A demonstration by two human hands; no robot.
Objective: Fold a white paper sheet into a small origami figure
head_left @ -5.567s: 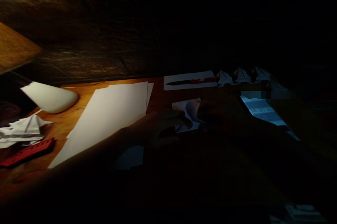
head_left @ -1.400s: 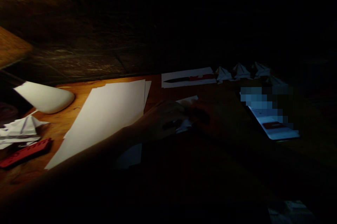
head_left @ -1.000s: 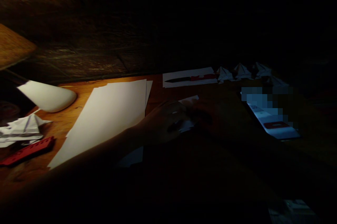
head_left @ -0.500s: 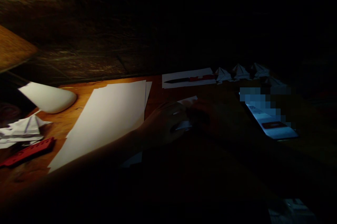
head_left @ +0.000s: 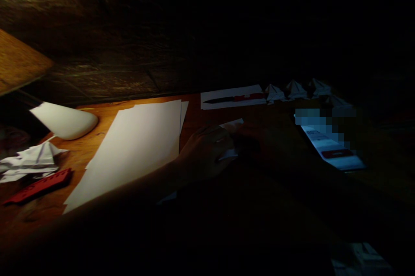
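The scene is very dark. My left hand (head_left: pixel 204 151) lies on the wooden table (head_left: pixel 103 113) with its fingers curled down over a small folded white paper (head_left: pixel 229 153). Only the paper's edges show, above and below the fingers. My right hand (head_left: pixel 259 139) is a dim shape just right of that paper, touching or nearly touching it. Its fingers are lost in shadow.
A stack of white sheets (head_left: pixel 142 142) lies left of my hand, with a white lamp shade (head_left: pixel 65 120), a folded paper (head_left: pixel 32 159) and a red ruler (head_left: pixel 39 186) further left. Behind are a red-handled knife (head_left: pixel 233 98) on a sheet, several folded paper figures (head_left: pixel 293 90) and a lit phone (head_left: pixel 330 148).
The small paper was open and curled between both hands at first. It is now pressed down and mostly covered by my left hand. The phone screen has changed.
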